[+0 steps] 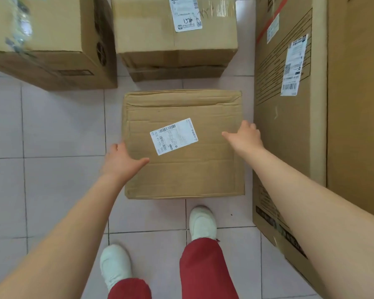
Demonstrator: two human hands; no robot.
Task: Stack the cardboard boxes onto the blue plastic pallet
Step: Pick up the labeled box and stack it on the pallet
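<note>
A worn, flat cardboard box with a white shipping label lies on the tiled floor just ahead of my feet. My left hand is at the box's left edge, thumb lying over the top, fingers down the side. My right hand is at the right edge with the thumb spread over the top and the fingers past the edge. Both hands are open and touch or nearly touch the box; a firm grip is not visible. No blue pallet is in view.
A big box stands at the far left. Two stacked boxes sit straight ahead behind the flat one. Tall boxes wall off the right side. My white shoes stand on the tile floor.
</note>
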